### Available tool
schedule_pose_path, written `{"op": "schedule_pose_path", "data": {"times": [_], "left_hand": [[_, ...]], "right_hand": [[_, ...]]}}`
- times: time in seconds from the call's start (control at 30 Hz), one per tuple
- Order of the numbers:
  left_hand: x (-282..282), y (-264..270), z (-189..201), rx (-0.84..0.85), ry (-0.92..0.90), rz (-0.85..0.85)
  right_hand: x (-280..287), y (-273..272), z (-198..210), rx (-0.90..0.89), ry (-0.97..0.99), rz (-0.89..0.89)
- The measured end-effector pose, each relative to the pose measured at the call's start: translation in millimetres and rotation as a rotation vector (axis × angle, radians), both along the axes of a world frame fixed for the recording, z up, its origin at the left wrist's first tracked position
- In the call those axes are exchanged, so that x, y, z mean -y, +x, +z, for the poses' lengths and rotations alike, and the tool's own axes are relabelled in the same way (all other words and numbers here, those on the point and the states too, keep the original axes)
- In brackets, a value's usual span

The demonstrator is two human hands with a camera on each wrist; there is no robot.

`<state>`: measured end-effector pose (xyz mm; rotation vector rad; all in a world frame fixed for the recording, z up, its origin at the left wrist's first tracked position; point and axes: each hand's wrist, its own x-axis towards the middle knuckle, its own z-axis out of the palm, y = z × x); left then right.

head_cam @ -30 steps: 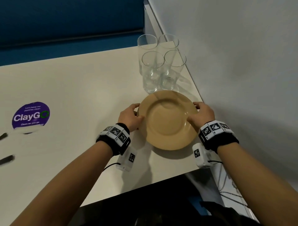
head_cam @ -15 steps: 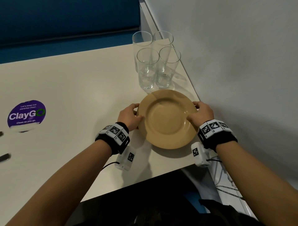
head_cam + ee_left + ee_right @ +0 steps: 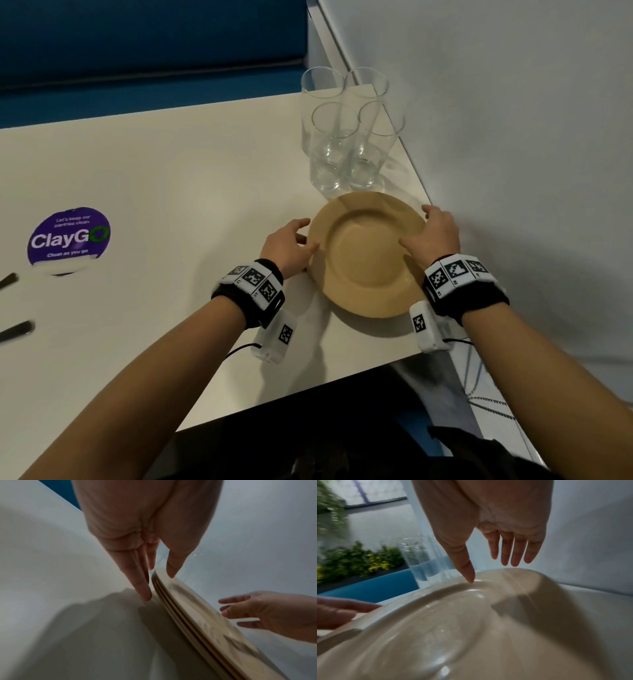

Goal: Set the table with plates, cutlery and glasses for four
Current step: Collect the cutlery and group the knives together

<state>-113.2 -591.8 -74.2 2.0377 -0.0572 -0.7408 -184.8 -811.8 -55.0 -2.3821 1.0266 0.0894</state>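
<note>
A stack of tan plates (image 3: 366, 253) sits at the table's right corner, by the wall. My left hand (image 3: 291, 246) is at its left rim. In the left wrist view the fingers (image 3: 142, 588) lie straight down beside the stack (image 3: 188, 615) and the thumb tip rests on the top rim. My right hand (image 3: 435, 236) is at the right rim, with straight, spread fingers (image 3: 513, 555) over the edge and the thumb tip touching the top plate (image 3: 471, 628). Several clear glasses (image 3: 346, 137) stand just behind the plates.
The white wall (image 3: 513, 137) runs close along the table's right side. A purple ClayGo sticker (image 3: 68, 236) and two dark cutlery handles (image 3: 17, 330) lie at the left. A blue bench (image 3: 137, 51) is beyond the table (image 3: 171, 188), whose near edge (image 3: 308, 387) is by my body.
Both hands stay at the two sides of the plate stack. The head view has shifted a little, bringing the cutlery handles further in at the left.
</note>
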Motion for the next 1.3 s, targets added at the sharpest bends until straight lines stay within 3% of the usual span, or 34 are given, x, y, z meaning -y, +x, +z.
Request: {"op": "schedule_pose_path", "data": {"times": [0.13, 0.23, 0.47, 0.6, 0.7, 0.87, 1.1, 1.3], "left_hand": [[-36.8, 10.8, 11.3, 0.043, -0.012, 0.059], [-89.3, 21.5, 21.4, 0.097, 0.033, 0.119], [-305.7, 37.9, 28.3, 0.136, 0.089, 0.367], [-429.2, 36.4, 25.4, 0.153, 0.271, 0.325], [-481.3, 32.4, 23.7, 0.145, 0.415, 0.141], [-491.6, 21.0, 7.9, 0.268, 0.695, -0.371], [-478.8, 13.1, 8.2, 0.409, 0.939, -0.638], [-470.2, 9.0, 22.4, 0.406, 0.931, -0.685]], "right_hand": [[-52.5, 30.5, 18.9, 0.064, -0.014, 0.168], [-113.9, 60.9, 25.8, 0.066, 0.082, 0.324], [-321.3, 118.4, 23.2, 0.134, 0.314, 0.623], [-445.6, 124.3, 13.6, 0.069, 0.367, 0.828], [-515.3, 119.0, 7.2, -0.017, 0.292, 1.061], [-565.3, 112.0, -5.6, -0.22, 0.089, 1.203], [-573.9, 102.9, -12.8, -0.288, -0.043, 1.261], [-563.1, 105.3, -5.1, -0.375, -0.072, 1.433]]}}
